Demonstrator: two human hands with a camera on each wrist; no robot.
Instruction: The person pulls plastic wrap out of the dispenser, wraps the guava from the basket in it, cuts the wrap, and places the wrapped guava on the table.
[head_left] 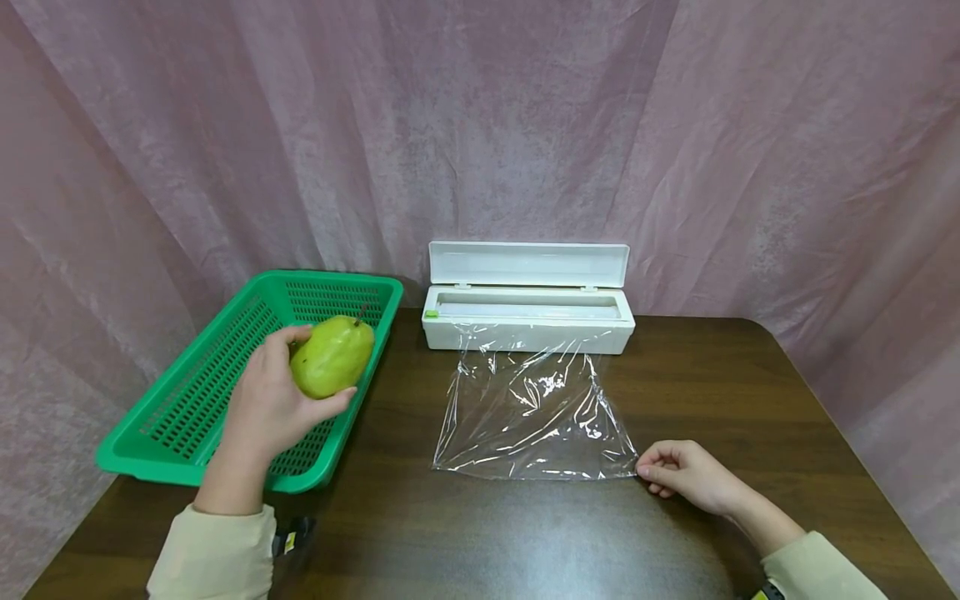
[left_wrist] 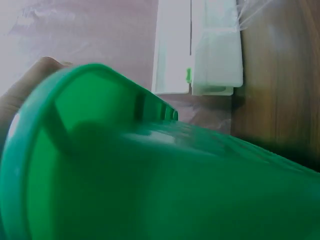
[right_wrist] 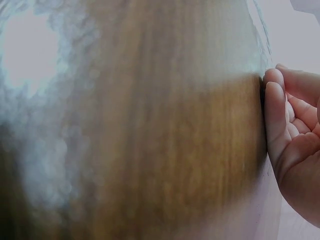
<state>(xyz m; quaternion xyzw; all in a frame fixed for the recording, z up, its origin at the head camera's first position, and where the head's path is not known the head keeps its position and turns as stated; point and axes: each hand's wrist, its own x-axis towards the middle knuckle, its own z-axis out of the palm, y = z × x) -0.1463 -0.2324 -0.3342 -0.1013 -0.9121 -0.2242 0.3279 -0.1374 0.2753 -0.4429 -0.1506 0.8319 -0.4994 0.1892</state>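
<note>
In the head view, a green pear (head_left: pixel 332 357) with a short dark stem is gripped by my left hand (head_left: pixel 262 404), fingers behind it and thumb along its near side. Beneath them is a green slotted plastic basket (head_left: pixel 109 457); its wall (left_wrist: pixel 100 190) fills most of the left wrist view and hides the pear there. My right hand (head_left: pixel 688 475) pinches the near right corner of a sheet of clear plastic wrap (head_left: pixel 536 425) between thumb and fingers, low over the table. The sheet runs out from a white wrap dispenser (head_left: pixel 528 335), its lid (head_left: pixel 528 263) raised.
A dark brown wooden table (head_left: pixel 525 533) carries the basket at the left and the dispenser at the back middle. A small light green piece (head_left: pixel 431 314) sits at the dispenser's left end. Pinkish curtains (head_left: pixel 540 125) hang behind and at both sides of the table.
</note>
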